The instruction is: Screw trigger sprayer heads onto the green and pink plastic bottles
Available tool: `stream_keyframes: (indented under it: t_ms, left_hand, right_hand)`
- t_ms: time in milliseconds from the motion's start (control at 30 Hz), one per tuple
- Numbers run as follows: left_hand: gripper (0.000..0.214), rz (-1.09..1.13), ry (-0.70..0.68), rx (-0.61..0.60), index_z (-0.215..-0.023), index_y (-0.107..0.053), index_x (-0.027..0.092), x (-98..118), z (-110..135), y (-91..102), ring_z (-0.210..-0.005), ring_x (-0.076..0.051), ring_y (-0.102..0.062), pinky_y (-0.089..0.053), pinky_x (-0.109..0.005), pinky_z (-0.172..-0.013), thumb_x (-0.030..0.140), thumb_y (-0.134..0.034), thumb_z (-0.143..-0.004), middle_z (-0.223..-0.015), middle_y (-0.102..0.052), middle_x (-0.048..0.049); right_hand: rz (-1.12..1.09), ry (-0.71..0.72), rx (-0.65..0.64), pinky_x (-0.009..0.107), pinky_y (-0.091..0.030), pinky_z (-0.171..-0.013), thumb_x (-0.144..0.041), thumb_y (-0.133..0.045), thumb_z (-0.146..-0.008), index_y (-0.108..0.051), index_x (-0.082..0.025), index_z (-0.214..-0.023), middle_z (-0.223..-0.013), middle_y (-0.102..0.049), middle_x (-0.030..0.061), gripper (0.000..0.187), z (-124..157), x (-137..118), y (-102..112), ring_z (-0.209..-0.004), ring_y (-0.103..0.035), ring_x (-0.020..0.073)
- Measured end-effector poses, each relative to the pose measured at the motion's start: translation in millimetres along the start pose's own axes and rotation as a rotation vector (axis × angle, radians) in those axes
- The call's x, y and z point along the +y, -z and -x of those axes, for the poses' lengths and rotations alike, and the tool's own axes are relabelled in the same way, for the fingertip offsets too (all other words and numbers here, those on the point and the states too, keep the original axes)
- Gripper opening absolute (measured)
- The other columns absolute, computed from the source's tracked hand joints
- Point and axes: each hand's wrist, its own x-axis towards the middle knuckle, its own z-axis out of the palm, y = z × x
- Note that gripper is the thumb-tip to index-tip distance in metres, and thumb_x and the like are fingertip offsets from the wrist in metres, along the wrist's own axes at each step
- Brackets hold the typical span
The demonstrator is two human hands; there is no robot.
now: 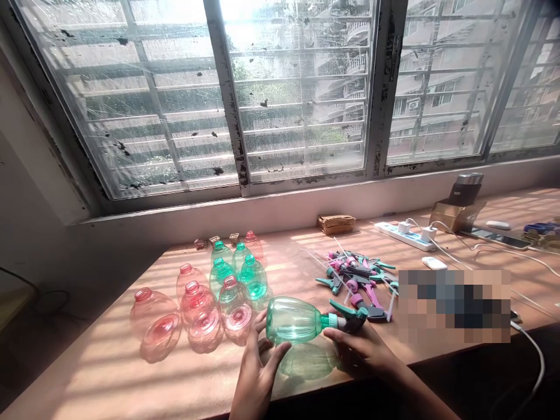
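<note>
While both hands (259,367) (365,344) hold it, the bottle (294,319) lies between.

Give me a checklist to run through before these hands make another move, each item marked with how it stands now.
1. Held green bottle supported: ok; left hand at its base, right hand at the spray head.
2. Spray head lined up with the bottle neck: ok.
3. Collar fully tightened: cannot tell.
4. Pink bottles and standing green bottles upright: ok; their necks are open.
5. Loose spray heads sorted by colour: not ok; they lie in a mixed heap.
6. Power strip apart from the hands: ok; it lies farther back, to the right.
</note>
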Motion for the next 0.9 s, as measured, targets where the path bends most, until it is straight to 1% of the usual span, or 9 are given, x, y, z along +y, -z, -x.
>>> stream_keyframes:
  t_ms: [67,133,200,300,400,533,633,767,900]
  left_hand:
    - [0.057,-0.012,-0.032,0.023,-0.133,-0.06,0.027,-3.5,-2.1,0.4,-0.127,-0.035,-0.068,-0.053,-0.048,-0.11,0.05,-0.081,-0.084,-0.151,-0.06,-0.0138]
    - [0.066,-0.018,-0.044,0.021,-0.134,-0.06,0.028,-5.1,-2.7,0.1,-0.126,-0.036,-0.068,-0.053,-0.047,-0.11,0.048,-0.087,-0.077,-0.151,-0.06,-0.0125]
    - [0.073,-0.016,-0.034,-0.01,-0.137,-0.057,0.028,-4.6,-1.5,-0.4,-0.124,-0.036,-0.07,-0.054,-0.046,-0.108,0.047,-0.09,-0.075,-0.142,-0.067,-0.012]
    - [0.062,-0.009,-0.016,-0.021,-0.137,-0.055,0.024,-3.4,0.9,-0.4,-0.127,-0.036,-0.068,-0.055,-0.047,-0.108,0.055,-0.076,-0.088,-0.137,-0.07,-0.0144]
    - [0.054,-0.01,-0.024,0.01,-0.137,-0.055,0.023,-3.8,1.5,-0.1,-0.13,-0.037,-0.066,-0.054,-0.049,-0.109,0.057,-0.066,-0.096,-0.143,-0.065,-0.0163]
    - [0.054,-0.016,-0.078,0.03,-0.139,-0.056,0.027,-2.7,1.6,-1.1,-0.135,-0.037,-0.062,-0.054,-0.048,-0.111,0.049,-0.074,-0.092,-0.16,-0.049,-0.0152]
    - [0.059,-0.002,-0.073,0.008,-0.138,-0.056,0.028,-1.1,2.8,-3.1,-0.127,-0.035,-0.068,-0.056,-0.047,-0.109,0.048,-0.079,-0.088,-0.156,-0.053,-0.0143]
    - [0.061,0.039,-0.065,0.037,-0.141,-0.051,0.028,-5.2,2.3,-5.1,-0.121,-0.033,-0.072,-0.062,-0.041,-0.1,0.054,-0.075,-0.091,-0.148,-0.061,-0.0128]
    - [0.056,0.021,-0.098,0.05,-0.137,-0.057,0.03,-13.2,-0.8,-2.8,-0.116,-0.031,-0.074,-0.062,-0.04,-0.097,0.052,-0.077,-0.089,-0.161,-0.048,-0.0117]
  right_hand:
    - [-0.004,-0.028,0.001,0.036,-0.057,-0.07,-0.054,-0.093,-0.072,-0.078,-0.023,-0.096,-0.076,-0.075,0.0027,0.042,-2.0,2.1,-1.0,-0.079,-0.072,0.0262]
    - [-0.009,-0.046,-0.007,0.035,-0.056,-0.067,-0.056,-0.093,-0.07,-0.077,-0.022,-0.091,-0.071,-0.073,0.0022,0.043,-2.4,2.0,-1.9,-0.074,-0.071,0.0251]
    - [-0.022,-0.045,-0.021,0.036,-0.057,-0.075,-0.053,-0.095,-0.069,-0.078,-0.022,-0.096,-0.082,-0.077,0.0037,0.044,-0.8,-0.2,-2.8,-0.08,-0.072,0.0254]
    - [-0.045,-0.042,-0.045,0.036,-0.055,-0.087,-0.05,-0.096,-0.069,-0.078,-0.022,-0.103,-0.094,-0.08,0.0043,0.048,2.2,-3.2,-3.5,-0.092,-0.072,0.0253]
    - [-0.048,-0.068,-0.048,0.031,-0.054,-0.072,-0.053,-0.095,-0.069,-0.076,-0.021,-0.098,-0.083,-0.077,0.002,0.047,2.2,-1.4,-2.6,-0.075,-0.069,0.0195]
    - [-0.056,-0.116,-0.046,0.028,-0.044,-0.05,-0.059,-0.091,-0.072,-0.07,-0.021,-0.093,-0.068,-0.071,-0.0012,0.049,0.5,2.6,-1.0,-0.048,-0.058,0.0137]
    - [-0.061,-0.113,-0.059,0.028,-0.045,-0.054,-0.057,-0.092,-0.072,-0.07,-0.02,-0.089,-0.067,-0.07,-0.0012,0.046,2.4,0.1,-1.3,-0.054,-0.06,0.0147]
    - [-0.053,-0.133,-0.114,0.027,-0.042,-0.056,-0.057,-0.092,-0.072,-0.072,-0.017,-0.078,-0.063,-0.066,-0.0003,0.045,5.3,-5.5,-2.2,-0.058,-0.059,0.0143]
    - [-0.049,-0.114,-0.078,0.027,-0.043,-0.056,-0.06,-0.091,-0.071,-0.071,-0.02,-0.085,-0.067,-0.068,-0.0011,0.047,3.5,-5.5,-2.4,-0.059,-0.059,0.0144]
